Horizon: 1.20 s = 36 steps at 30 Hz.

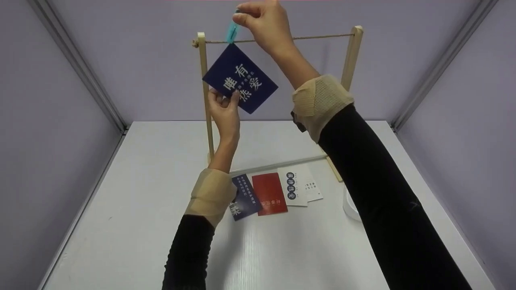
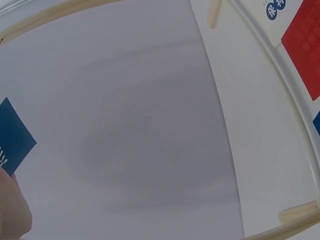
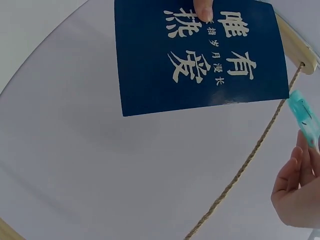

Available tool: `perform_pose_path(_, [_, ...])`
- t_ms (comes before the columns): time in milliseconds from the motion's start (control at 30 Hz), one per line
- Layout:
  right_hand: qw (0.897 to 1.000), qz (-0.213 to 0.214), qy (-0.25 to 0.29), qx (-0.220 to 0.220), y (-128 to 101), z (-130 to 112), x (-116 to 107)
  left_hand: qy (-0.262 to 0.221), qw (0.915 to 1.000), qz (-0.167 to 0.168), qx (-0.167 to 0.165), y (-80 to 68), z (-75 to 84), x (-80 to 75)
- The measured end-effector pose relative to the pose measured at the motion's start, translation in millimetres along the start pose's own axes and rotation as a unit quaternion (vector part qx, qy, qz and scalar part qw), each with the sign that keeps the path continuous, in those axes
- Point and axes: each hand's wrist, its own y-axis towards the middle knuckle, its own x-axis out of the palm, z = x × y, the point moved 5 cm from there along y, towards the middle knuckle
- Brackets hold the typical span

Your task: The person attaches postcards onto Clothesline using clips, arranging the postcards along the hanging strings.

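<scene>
Lilac walls behind, I'm pegging: my left hand [image 1: 225, 110] pinches the blue card [image 1: 240, 78] while my right hand [image 1: 264, 22] squeezes the teal clothespin [image 1: 232, 32] at the string [image 1: 318, 37]; next, I judge, the card's top edge must meet the peg.

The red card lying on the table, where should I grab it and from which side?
The red card lies flat on the table, its left edge against a dark blue card and its right edge against a white card. The near short edge looks free, so probably come from the near side, press down and slide it toward you, then pinch that edge.
</scene>
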Motion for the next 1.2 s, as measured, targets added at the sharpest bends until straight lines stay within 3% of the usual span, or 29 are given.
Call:
perform_pose_path(267, [1.000,0.005,0.018,0.020,2.7,7.8,-2.9,0.012,0.9998,0.015,-0.009,-1.4,-0.7,3.2])
perform_pose_path(567, [0.998,-0.008,0.042,0.035,0.2,13.8,-3.5,0.024,0.9995,0.021,0.003,-3.0,-2.2,7.6])
perform_pose_path(800, [0.998,-0.033,0.032,0.040,-2.9,15.5,-2.6,0.035,0.9992,0.012,0.013,-3.5,-4.0,11.2])
perform_pose_path(933, [0.998,-0.043,0.007,0.036,-5.5,16.9,-2.5,0.068,0.9976,0.010,0.012,-5.2,-5.0,12.0])
perform_pose_path(1067, [1.000,-0.012,-0.004,0.012,-7.1,22.9,-11.7,0.113,0.9936,0.001,0.004,-12.3,-13.1,9.7])
perform_pose_path(1200, [0.998,0.040,0.042,-0.019,-14.1,39.5,-31.2,0.134,0.9908,0.008,-0.019,-28.7,-30.2,0.9])
